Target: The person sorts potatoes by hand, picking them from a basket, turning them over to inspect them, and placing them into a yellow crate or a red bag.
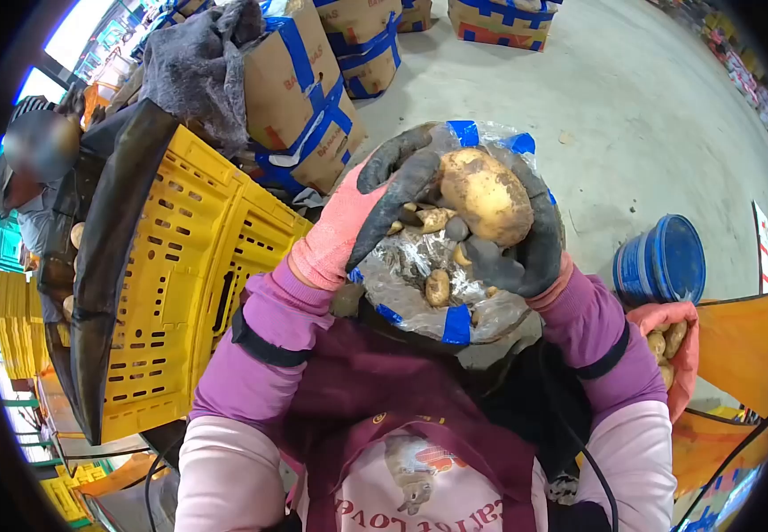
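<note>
A large, dirt-marked potato is held up between my two hands, over a round container lined with clear plastic and blue tape. My left hand, in a pink and black glove, has its fingers curled at the potato's left side. My right hand, in a black glove, wraps around its right side and underside. Below the hands, a small potato and several small pieces lie in the container.
A yellow slotted crate with a dark cover stands at the left. Taped cardboard boxes are behind it, one under a grey cloth. To the right are a blue bucket and a red sack of potatoes. Another person is far left.
</note>
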